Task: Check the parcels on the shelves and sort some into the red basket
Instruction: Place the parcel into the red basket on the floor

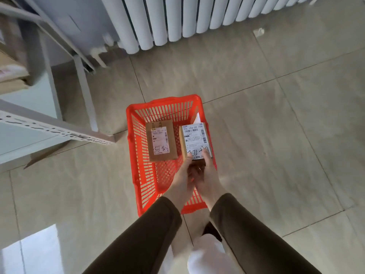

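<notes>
Both hands, the left hand (182, 171) and right hand (207, 171), grip the near end of a labelled cardboard parcel (195, 140) over the right side of the red basket (142, 171) on the tiled floor (276, 135). A second labelled parcel (161, 140) lies inside the basket, just left of the held one.

Floor (276, 135): grey-beige tiles with dark grout lines, a glossy reflection near left.
Radiator (177, 18): white vertical tubes along the far side.
Scrap (259, 32): small pale piece on the floor, far right, beside the radiator.
</notes>
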Demonstrator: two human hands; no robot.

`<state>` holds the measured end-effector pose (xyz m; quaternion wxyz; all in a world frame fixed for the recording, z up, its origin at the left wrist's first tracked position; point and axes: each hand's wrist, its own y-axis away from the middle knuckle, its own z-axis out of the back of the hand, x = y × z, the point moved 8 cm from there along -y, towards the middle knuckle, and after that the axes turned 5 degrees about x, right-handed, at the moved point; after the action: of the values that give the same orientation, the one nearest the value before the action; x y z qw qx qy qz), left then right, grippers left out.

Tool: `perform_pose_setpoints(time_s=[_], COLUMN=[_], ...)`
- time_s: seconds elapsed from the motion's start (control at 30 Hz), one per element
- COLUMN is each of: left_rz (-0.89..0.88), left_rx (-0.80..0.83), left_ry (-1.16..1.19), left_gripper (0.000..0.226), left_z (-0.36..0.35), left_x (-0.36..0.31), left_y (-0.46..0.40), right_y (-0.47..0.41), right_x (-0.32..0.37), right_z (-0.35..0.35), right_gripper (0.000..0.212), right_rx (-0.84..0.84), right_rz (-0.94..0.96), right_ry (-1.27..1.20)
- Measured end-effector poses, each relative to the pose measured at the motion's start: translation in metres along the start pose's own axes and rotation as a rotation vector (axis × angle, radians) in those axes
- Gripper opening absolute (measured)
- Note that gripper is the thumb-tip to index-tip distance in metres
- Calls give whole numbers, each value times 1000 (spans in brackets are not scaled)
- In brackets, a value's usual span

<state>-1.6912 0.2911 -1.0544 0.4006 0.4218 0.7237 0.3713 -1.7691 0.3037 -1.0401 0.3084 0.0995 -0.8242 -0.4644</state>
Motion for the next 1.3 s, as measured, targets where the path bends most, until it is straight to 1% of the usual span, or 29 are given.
perform_pose_setpoints(time_s=[0.07,0.17,0.27,0.3,0.37,0.4,0.47,0.5,0.53,0.57,0.63,0.67,0.77,0.87,0.97,1.0,1.07,1.1,1.17,1.23,1.3], left_rz=[24,33,43,45,54,67,73,65,52,31,-5,-8,21,56,116,112,91,66,3,-48,-108], left_rx=[-5,2,15,14,25,25,8,0,-13,-38,-77,-89,-74,-97,-83,-78,-49,-41,-53,-76,-95], left_ry=[44,118,187,212,229,226,225,249,279,291,245,213,228,204,177,160,91,33,-61,-56,-14], left_gripper=[70,56,49,49,49,48,50,55,61,62,51,49,62,62,64,63,63,64,65,64,56], left_z=[13,28,37,39,41,42,42,42,43,45,49,50,52,55,49,46,38,33,23,13,2], left_x=[8,17,19,17,16,16,15,14,15,15,12,11,12,14,15,11,-3,-13,-43,-76,-115], left_y=[-36,-84,-125,-136,-161,-173,-193,-202,-211,-220,-232,-237,-245,-236,-197,-179,-135,-110,-52,11,81], right_y=[-38,-94,-142,-157,-186,-199,-223,-233,-242,-249,-261,-265,-267,-254,-211,-193,-149,-124,-71,-17,48], right_x=[-17,-36,-55,-59,-62,-62,-61,-62,-62,-62,-63,-62,-60,-56,-43,-38,-23,-13,11,36,65], right_z=[13,29,35,37,41,41,37,36,36,36,37,36,36,36,28,24,13,4,-25,-60,-107], right_gripper=[47,37,52,51,40,39,47,50,49,46,44,46,58,48,46,40,30,29,33,33,32], right_rx=[-19,-74,-60,-56,-80,-95,-95,-97,-108,-115,-124,-117,-159,-185,-145,-131,-127,-134,-91,-28,23], right_rz=[-22,-36,-76,-82,-87,-89,-87,-89,-87,-81,-80,-72,-68,-82,-86,-92,-110,-119,-112,-94,-65], right_ry=[7,-26,-56,-59,-65,-63,-17,-5,1,16,29,45,137,184,206,223,252,268,308,332,354])
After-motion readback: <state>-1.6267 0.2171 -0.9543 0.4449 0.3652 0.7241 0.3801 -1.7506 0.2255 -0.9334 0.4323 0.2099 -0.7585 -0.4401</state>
